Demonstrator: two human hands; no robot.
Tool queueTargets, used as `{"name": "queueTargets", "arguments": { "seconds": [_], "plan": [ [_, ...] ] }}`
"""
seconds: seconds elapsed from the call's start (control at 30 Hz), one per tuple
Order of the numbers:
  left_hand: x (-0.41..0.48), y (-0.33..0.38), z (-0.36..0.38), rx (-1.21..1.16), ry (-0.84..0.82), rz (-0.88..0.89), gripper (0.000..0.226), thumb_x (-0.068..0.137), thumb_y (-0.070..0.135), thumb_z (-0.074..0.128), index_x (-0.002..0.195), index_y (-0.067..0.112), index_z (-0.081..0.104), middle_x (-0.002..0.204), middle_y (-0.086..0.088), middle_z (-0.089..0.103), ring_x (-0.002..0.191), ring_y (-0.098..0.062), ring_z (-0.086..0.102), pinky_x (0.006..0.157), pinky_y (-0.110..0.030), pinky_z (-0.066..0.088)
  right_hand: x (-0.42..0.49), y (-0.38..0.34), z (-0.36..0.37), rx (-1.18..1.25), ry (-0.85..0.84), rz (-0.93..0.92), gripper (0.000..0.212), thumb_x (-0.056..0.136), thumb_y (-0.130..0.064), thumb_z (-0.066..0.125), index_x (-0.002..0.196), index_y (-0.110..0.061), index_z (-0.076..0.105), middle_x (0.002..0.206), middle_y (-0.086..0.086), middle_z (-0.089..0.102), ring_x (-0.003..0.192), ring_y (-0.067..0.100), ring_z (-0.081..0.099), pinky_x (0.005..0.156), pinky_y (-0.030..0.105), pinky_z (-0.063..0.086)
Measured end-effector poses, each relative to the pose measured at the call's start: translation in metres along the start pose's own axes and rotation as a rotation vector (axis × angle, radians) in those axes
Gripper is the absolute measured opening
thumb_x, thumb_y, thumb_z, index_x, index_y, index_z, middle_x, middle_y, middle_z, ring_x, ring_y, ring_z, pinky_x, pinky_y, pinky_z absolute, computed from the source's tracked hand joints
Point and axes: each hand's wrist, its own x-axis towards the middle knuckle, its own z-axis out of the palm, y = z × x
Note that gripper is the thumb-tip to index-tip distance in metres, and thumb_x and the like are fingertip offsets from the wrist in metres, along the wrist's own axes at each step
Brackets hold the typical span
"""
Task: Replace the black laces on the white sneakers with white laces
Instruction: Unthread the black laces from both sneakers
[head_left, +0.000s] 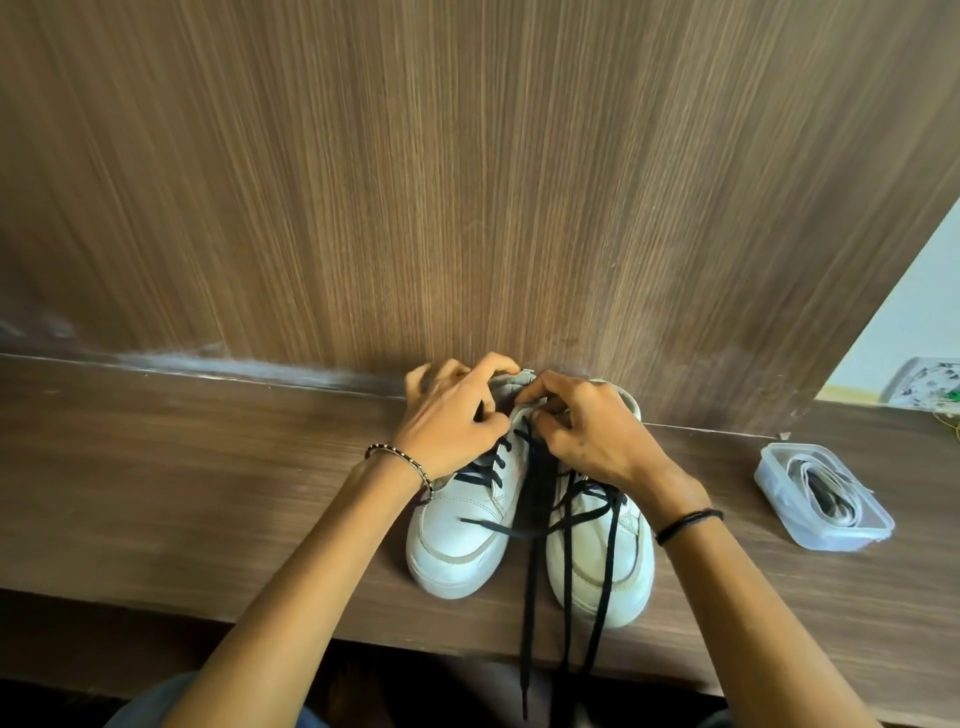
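Black laces (529, 597) pinched by left hand (451, 417), right hand (589, 434).

Wooden ledge (208, 493) meets wood-grain panel (467, 182); perhaps a patterned tray (924, 384) far right.

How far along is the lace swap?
Early. Done: the black laces are untied, ends hanging off the shelf. In hand: the left hand holds the left sneaker's top while the right hand pinches a lace at the right sneaker. Left: both are black-laced; the white laces sit in the tub.
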Motion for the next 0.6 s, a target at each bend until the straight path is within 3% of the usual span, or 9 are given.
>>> {"name": "queueTargets", "arguments": {
  "seconds": [0.07, 0.17, 0.33, 0.43, 0.5, 0.57, 0.6],
  "plan": [
    [0.0, -0.004, -0.004, 0.077, -0.05, 0.011, 0.035, 0.099, 0.027, 0.056, 0.131, 0.038, 0.057, 0.083, 0.018, 0.057, 0.122, -0.002, 0.038, 0.117, -0.04, 0.001, 0.0, 0.0, -0.001, 0.0, -0.004, -0.004, 0.025, 0.093, -0.004, 0.058, 0.111, -0.017, 0.069, 0.086, 0.002, 0.074, 0.075, 0.017, 0.07, 0.069, 0.026, 0.056],
    [-0.001, -0.008, -0.006, 0.206, -0.071, 0.073, 0.018, 0.102, 0.034, 0.055, 0.112, 0.033, 0.07, 0.092, 0.017, 0.054, 0.126, -0.003, 0.039, 0.118, -0.046, -0.007, -0.001, -0.002, 0.0, -0.009, -0.003, -0.017, 0.024, 0.089, -0.005, 0.061, 0.109, -0.016, 0.07, 0.083, -0.001, 0.073, 0.072, 0.013, 0.068, 0.068, 0.023, 0.055],
    [0.0, -0.006, 0.004, 0.285, 0.058, 0.114, 0.016, 0.103, 0.034, 0.05, 0.096, 0.031, 0.065, 0.089, 0.019, 0.059, 0.113, -0.005, 0.051, 0.117, -0.041, 0.001, 0.0, -0.004, -0.002, -0.035, 0.007, -0.099, 0.016, 0.089, -0.007, 0.066, 0.104, -0.011, 0.07, 0.089, -0.002, 0.074, 0.078, 0.011, 0.07, 0.073, 0.017, 0.054],
    [0.002, -0.001, 0.009, 0.084, 0.195, 0.012, 0.017, 0.102, 0.028, 0.051, 0.097, 0.024, 0.067, 0.085, 0.013, 0.069, 0.1, -0.013, 0.061, 0.113, -0.037, 0.023, 0.001, -0.002, -0.002, -0.049, -0.007, -0.136, 0.014, 0.09, -0.008, 0.066, 0.104, -0.01, 0.068, 0.093, -0.002, 0.073, 0.08, 0.01, 0.07, 0.075, 0.021, 0.055],
    [0.003, 0.002, 0.005, -0.126, 0.239, -0.12, 0.018, 0.103, 0.025, 0.052, 0.099, 0.017, 0.068, 0.084, 0.004, 0.072, 0.085, -0.016, 0.064, 0.093, -0.029, 0.044, 0.001, 0.0, -0.002, -0.05, -0.009, -0.134, 0.014, 0.091, -0.009, 0.066, 0.105, -0.01, 0.068, 0.095, -0.003, 0.073, 0.081, 0.006, 0.069, 0.074, 0.017, 0.055],
    [0.008, 0.002, 0.003, -0.485, 0.286, -0.349, 0.017, 0.104, 0.022, 0.055, 0.095, 0.013, 0.066, 0.075, 0.005, 0.069, 0.076, -0.015, 0.065, 0.072, -0.015, 0.05, 0.001, 0.002, -0.003, -0.052, -0.01, -0.126, 0.013, 0.091, -0.011, 0.067, 0.104, -0.01, 0.069, 0.096, -0.004, 0.074, 0.082, 0.004, 0.069, 0.074, 0.013, 0.053],
    [0.011, 0.003, 0.001, -0.781, 0.343, -0.465, 0.016, 0.103, 0.015, 0.057, 0.089, 0.01, 0.063, 0.067, 0.005, 0.065, 0.075, -0.02, 0.069, 0.078, -0.016, 0.053, 0.001, 0.002, -0.003, -0.049, -0.01, -0.125, 0.011, 0.091, -0.012, 0.067, 0.103, -0.011, 0.069, 0.096, -0.004, 0.074, 0.083, 0.005, 0.069, 0.075, 0.014, 0.053]
  ]
}}
